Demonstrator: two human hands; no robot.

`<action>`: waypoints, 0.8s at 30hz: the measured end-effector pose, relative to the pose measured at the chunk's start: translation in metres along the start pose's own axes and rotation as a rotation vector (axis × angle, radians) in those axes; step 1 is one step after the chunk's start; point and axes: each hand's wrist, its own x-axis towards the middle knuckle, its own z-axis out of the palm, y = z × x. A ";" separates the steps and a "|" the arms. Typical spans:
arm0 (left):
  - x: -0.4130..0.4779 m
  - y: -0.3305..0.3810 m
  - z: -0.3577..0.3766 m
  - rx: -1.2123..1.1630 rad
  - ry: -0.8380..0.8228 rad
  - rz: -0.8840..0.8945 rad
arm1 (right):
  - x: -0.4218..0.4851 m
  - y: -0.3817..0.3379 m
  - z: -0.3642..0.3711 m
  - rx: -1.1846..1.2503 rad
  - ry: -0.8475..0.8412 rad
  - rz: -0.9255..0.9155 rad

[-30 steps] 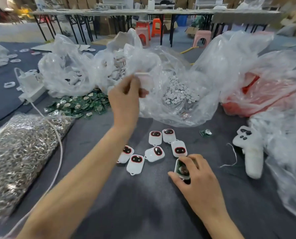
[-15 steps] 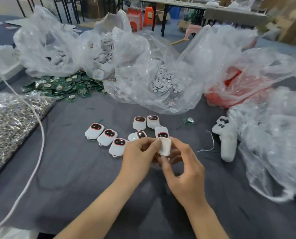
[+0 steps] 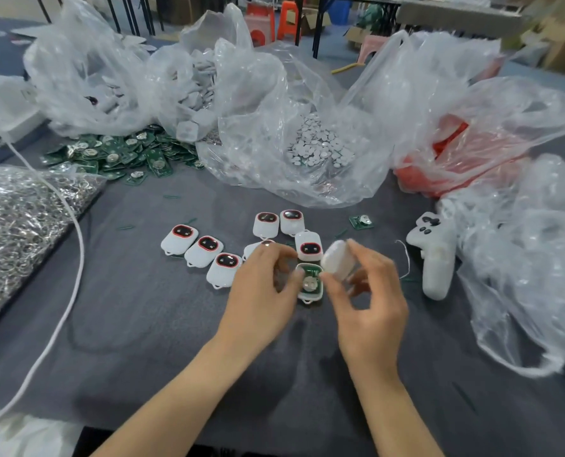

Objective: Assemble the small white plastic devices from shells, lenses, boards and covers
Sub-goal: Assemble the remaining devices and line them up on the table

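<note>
Both hands have come apart since half a second ago, when they were bunched together over one piece. The white cover (image 3: 338,258) is now lifted off to the right, and the open shell (image 3: 310,296) lies exposed on the grey tabletop (image 3: 149,324) with its green board (image 3: 309,281) facing up.

The right grip (image 3: 370,301) pinches the cover between thumb and fingertips, tilted and just above the shell's right edge. The left grip (image 3: 261,291) has its thumb against the shell's left rim. Its other fingers curve over the far side and are blurred, so I cannot tell whether it clasps the shell or only steadies it.

Six finished devices (image 3: 205,251) lie face up just beyond the hands, the nearest almost touching the shell's far edge. A loose board (image 3: 361,222) sits further right, near a white controller-shaped part (image 3: 434,255).

The step in hand looks like closing the cover onto the loaded shell. Several things could go wrong here:

- **Cover jams:** it is tilted, so if it goes down skewed or turned end for end, one edge may catch while the other stays proud.
- **Board pinched:** if the board is not fully seated, pressing the cover down could trap it against the rim.
- **Shell skids:** with only a thumb plainly on it, the shell may slide into the finished device beside it when the press comes.
</note>
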 end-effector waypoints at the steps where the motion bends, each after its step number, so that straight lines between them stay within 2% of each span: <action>1: -0.005 0.001 0.004 0.051 -0.054 0.018 | 0.003 0.003 -0.003 0.011 0.081 0.071; 4: -0.014 0.000 0.016 0.322 -0.193 0.072 | 0.009 0.010 -0.012 0.065 0.250 0.281; 6: -0.014 0.001 0.022 0.466 -0.203 0.099 | 0.010 0.012 -0.015 0.082 0.235 0.345; 7: -0.012 0.000 0.023 0.449 -0.220 0.106 | 0.010 0.013 -0.016 0.084 0.198 0.355; 12: -0.002 -0.017 0.007 0.074 -0.421 0.088 | 0.014 0.015 -0.026 0.051 -0.183 0.344; 18: 0.002 -0.025 -0.005 0.033 -0.428 0.113 | 0.032 0.010 -0.033 -0.121 -0.623 0.105; 20: 0.001 -0.024 -0.005 0.038 -0.447 0.115 | 0.038 0.010 -0.033 -0.147 -0.718 0.086; 24: 0.002 -0.022 -0.005 0.012 -0.450 0.081 | 0.043 0.009 -0.031 -0.171 -0.780 0.074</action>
